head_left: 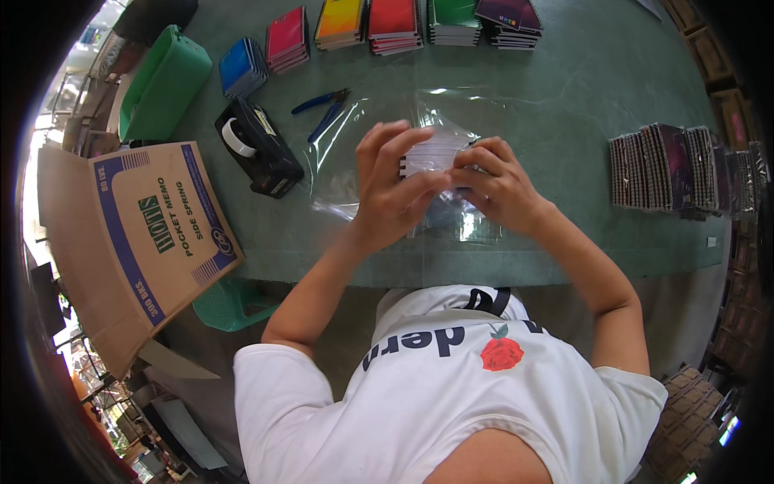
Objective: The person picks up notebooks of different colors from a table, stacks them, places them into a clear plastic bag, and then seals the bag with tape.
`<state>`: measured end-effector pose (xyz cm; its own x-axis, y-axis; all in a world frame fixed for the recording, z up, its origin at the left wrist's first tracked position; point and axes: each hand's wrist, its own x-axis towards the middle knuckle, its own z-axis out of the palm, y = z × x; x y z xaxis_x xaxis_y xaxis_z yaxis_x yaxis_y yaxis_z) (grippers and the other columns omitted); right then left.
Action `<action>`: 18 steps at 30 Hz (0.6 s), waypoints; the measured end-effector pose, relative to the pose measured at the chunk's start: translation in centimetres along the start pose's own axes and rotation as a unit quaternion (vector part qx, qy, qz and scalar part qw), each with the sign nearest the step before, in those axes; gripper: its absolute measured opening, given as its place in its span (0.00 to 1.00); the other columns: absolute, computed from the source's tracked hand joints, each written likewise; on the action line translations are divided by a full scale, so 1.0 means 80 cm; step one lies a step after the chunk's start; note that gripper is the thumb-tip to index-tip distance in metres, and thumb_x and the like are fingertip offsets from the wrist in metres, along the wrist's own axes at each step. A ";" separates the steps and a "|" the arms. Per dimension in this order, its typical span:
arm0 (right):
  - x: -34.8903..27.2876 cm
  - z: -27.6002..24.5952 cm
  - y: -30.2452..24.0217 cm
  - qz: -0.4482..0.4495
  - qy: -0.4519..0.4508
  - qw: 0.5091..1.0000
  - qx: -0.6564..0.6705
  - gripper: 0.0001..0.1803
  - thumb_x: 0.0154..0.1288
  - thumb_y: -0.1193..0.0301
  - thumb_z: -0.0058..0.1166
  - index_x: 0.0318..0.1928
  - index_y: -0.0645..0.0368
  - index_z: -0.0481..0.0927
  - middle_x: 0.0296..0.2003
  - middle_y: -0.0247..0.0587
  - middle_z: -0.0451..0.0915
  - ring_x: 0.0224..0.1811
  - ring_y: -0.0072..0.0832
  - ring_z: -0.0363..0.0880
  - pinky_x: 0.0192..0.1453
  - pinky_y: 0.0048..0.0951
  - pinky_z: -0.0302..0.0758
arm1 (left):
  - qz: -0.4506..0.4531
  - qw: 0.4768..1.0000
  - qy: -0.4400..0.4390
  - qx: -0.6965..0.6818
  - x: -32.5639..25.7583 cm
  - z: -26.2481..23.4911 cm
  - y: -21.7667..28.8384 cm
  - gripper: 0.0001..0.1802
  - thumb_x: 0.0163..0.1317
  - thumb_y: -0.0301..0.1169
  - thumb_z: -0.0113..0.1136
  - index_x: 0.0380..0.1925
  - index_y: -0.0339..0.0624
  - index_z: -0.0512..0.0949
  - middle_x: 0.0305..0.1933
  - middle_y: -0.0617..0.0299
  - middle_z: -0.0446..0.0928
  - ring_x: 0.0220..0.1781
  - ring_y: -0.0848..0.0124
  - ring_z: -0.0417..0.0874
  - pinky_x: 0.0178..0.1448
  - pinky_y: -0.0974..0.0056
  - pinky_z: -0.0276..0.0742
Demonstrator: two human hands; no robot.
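Between my hands, a stack of small spiral notebooks [431, 155] stands with its white page edges showing. My left hand [393, 179] grips the stack's left side, its thumb across the near side and its fingers around the back. On the right side, my right hand [493, 184] holds the stack with bent fingers and thumb. Clear plastic bags [339, 173] lie spread on the table under and around both hands. Whether the stack is inside a plastic bag, I cannot tell. My fingers hide part of the notebooks.
Notebook stacks in blue [242, 68], pink [288, 39], yellow [339, 22], red [395, 24], green [454, 21] and purple [509, 24] line the far side. Left are blue-handled cutters [326, 109], a tape dispenser [270, 157], a green bin [165, 81] and a cardboard box [161, 234]. Wrapped notebooks [665, 169] stand right.
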<state>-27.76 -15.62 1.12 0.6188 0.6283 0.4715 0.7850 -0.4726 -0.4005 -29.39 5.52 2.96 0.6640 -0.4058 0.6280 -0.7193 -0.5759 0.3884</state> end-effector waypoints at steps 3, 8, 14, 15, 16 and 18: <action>0.005 -0.005 0.002 -0.006 0.013 1.000 0.018 0.19 0.42 0.69 0.66 0.40 0.46 0.82 0.41 0.27 0.74 0.46 0.32 0.69 0.50 0.35 0.67 | -0.099 0.985 0.041 -0.135 0.018 -0.021 0.001 0.11 0.46 0.32 0.69 0.33 0.49 0.82 0.58 0.54 0.69 0.64 0.57 0.64 0.64 0.51 0.61; 0.011 0.011 -0.007 0.061 0.073 0.995 0.036 0.10 0.48 0.67 0.64 0.34 0.49 0.82 0.36 0.28 0.76 0.42 0.32 0.70 0.48 0.33 0.66 | -0.128 0.978 0.027 -0.161 0.023 -0.029 -0.012 0.32 0.39 0.44 0.74 0.45 0.43 0.78 0.53 0.52 0.73 0.55 0.59 0.74 0.57 0.59 0.70; 0.037 0.013 -0.029 0.203 0.222 0.947 0.110 0.12 0.45 0.69 0.66 0.34 0.54 0.82 0.36 0.32 0.75 0.43 0.33 0.72 0.52 0.35 0.67 | -0.281 0.888 -0.088 -0.353 0.009 0.015 -0.063 0.35 0.38 0.33 0.76 0.50 0.39 0.75 0.44 0.59 0.78 0.46 0.69 0.79 0.52 0.67 0.73; 0.042 0.007 -0.027 0.238 0.207 0.937 0.153 0.13 0.44 0.70 0.67 0.34 0.54 0.82 0.35 0.33 0.75 0.43 0.33 0.72 0.51 0.34 0.67 | -0.256 0.907 -0.123 -0.311 0.018 0.011 -0.067 0.32 0.40 0.32 0.75 0.48 0.38 0.75 0.43 0.58 0.78 0.45 0.69 0.79 0.50 0.66 0.74; 0.047 0.000 -0.026 0.275 0.195 0.922 0.192 0.14 0.43 0.71 0.67 0.34 0.55 0.82 0.35 0.34 0.75 0.43 0.33 0.73 0.51 0.34 0.68 | -0.231 0.922 -0.160 -0.266 0.032 0.003 -0.066 0.30 0.41 0.30 0.74 0.47 0.37 0.76 0.42 0.58 0.78 0.43 0.68 0.79 0.48 0.66 0.74; 0.053 -0.023 0.000 0.327 0.001 0.900 0.287 0.15 0.42 0.72 0.67 0.35 0.57 0.82 0.35 0.36 0.74 0.43 0.33 0.74 0.50 0.32 0.70 | -0.153 0.949 -0.208 -0.179 0.051 -0.011 -0.056 0.24 0.43 0.28 0.71 0.43 0.34 0.76 0.39 0.57 0.77 0.40 0.66 0.79 0.45 0.65 0.75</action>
<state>-25.11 -14.06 4.56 0.9440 0.3296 -0.0120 0.1085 -0.3446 -0.9325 -23.64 7.09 4.35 0.8227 -0.5465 0.1565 -0.4531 -0.4643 0.7610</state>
